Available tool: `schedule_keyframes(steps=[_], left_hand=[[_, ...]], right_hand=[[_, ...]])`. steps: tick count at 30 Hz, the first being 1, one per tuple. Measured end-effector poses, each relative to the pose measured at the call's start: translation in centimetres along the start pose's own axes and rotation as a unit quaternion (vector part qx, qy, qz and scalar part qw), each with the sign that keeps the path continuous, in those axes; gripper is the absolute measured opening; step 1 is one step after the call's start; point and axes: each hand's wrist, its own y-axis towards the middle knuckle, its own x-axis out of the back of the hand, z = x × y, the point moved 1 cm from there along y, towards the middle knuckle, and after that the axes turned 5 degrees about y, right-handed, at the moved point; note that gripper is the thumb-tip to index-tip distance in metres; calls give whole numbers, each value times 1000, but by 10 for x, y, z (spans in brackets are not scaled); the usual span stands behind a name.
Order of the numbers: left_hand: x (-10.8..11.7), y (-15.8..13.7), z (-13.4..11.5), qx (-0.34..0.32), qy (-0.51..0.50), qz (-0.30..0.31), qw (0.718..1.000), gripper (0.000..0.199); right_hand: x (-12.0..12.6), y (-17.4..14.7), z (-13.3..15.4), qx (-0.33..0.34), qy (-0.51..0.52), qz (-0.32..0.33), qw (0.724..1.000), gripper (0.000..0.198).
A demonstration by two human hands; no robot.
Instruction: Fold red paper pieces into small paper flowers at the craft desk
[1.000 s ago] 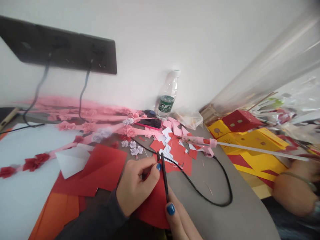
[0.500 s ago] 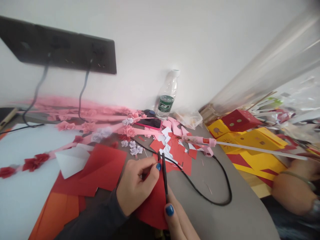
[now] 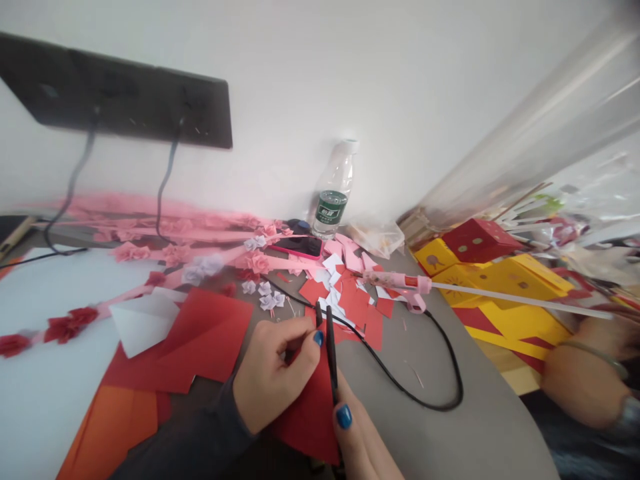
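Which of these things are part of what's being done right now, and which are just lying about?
In use:
red paper, in the left hand
scissors, in the right hand

Apparently just lying about:
bottle
phone
glue gun

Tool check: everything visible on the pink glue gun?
The glue gun looks plastic, pink, with a red label, a red glow near the handle and a dark nozzle. It appears to lie on its side, nozzle left over paper scraps, handle toward the camera. A long translucent glue stick projects rearward; its far end overlaps another person's hand in view, contact unclear. A black cord loops from the handle.
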Motion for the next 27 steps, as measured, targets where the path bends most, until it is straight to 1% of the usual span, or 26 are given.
schedule_keyframes(steps=[3,7,12,14,16,18,20,23,25,27], left_hand=[[0,0,0,5,-13,15,1000,34],[-1,-1,-1,1,-16,27,999,32],[-1,-3,-2,-13,-9,33,999,34],[-1,-2,-3,-16,-20,33,999,35],[-1,-1,-2,-14,-37,31,999,37],[-1,0,0,-8,-46,18,999,38],[0,2,3,-2,-41,-6,999,38],[1,5,7,8,-35,-45,998,36],[2,6,8,20,-38,-58,997,35],[3,7,9,26,-35,-70,997,35]], right_hand=[[2,1,-2,-4,-9,-1,1000,83],[5,3,-3,-6,-7,28,1000,86],[5,19,-5,42,29,21,998,85],[5,29,-6,64,57,20,996,88],[9,39,-6,65,84,27,994,92],[17,46,-3,51,97,30,994,92],[30,49,4,40,105,21,993,86],[54,45,21,56,94,2,994,74],[69,42,32,69,32,-15,997,64],[82,39,41,74,-43,-45,995,56]])
